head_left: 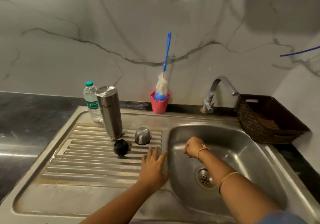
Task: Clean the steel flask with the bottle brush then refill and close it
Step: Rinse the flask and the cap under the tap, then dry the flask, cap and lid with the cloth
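Note:
The steel flask [109,112] stands upside down on the ribbed drainboard [90,163], mouth down. Its steel cup cap [142,135] and black stopper [121,147] lie on the ribs in front of it. The bottle brush [164,78], blue-handled with white and blue bristles, stands in a pink cup [159,103] against the wall. My left hand [154,165] rests flat on the drainboard at the basin's edge, fingers spread, holding nothing. My right hand [193,147] hangs inside the sink basin [242,154] with fingers curled down; whether it holds anything is hidden.
A clear plastic water bottle [91,101] with a teal cap stands behind the flask. The tap [218,92] rises at the basin's back, spout pointing right. A dark woven basket [270,120] sits on the right counter. The drain [205,178] lies beside my right forearm.

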`<state>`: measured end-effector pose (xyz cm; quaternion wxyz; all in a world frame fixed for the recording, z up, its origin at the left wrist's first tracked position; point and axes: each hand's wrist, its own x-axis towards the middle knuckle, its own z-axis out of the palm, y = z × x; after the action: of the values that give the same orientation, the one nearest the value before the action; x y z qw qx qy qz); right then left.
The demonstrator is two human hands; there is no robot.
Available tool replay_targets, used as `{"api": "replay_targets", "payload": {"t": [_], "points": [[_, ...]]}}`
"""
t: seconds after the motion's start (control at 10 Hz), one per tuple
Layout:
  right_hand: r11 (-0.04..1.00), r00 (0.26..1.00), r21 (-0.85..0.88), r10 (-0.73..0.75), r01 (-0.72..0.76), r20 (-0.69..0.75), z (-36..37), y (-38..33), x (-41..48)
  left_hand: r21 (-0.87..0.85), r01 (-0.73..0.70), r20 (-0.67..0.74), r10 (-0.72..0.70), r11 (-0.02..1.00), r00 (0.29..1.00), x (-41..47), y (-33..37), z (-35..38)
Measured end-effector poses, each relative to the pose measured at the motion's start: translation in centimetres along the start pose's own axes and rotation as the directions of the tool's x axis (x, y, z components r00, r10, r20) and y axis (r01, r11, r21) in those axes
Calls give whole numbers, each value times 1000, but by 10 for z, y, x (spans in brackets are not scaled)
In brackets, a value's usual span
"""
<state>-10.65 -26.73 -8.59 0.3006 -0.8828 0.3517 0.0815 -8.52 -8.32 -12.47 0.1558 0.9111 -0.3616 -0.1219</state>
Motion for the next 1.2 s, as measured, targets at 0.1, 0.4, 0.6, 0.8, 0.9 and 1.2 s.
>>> {"api": "replay_targets", "payload": {"t": [0.1,0.4,0.6,0.8,0.9,1.2], "points": [[986,997,164,11,-25,83,-30,-1,-13,-180,-130,-131,107,975,986,16,24,-10],[606,961,762,-268,227,-73,-147,-10,-53,-715,-251,-430,-128,652,894,44,123,-85],[227,971,974,-228,-11,64,-125,64,-45,-936,59,83,55,346,995,50,124,-58],[987,968,67,129,-147,217,-21,169,-18,40,-66,199,57,997,978,46,95,43],[969,987,215,97,-123,127,-39,177,-15,89,-51,155,37,995,987,55,113,48],[901,843,357,-18,246,-538,-182,180,19,-162,-107,-74,96,981,993,136,205,38]]}}
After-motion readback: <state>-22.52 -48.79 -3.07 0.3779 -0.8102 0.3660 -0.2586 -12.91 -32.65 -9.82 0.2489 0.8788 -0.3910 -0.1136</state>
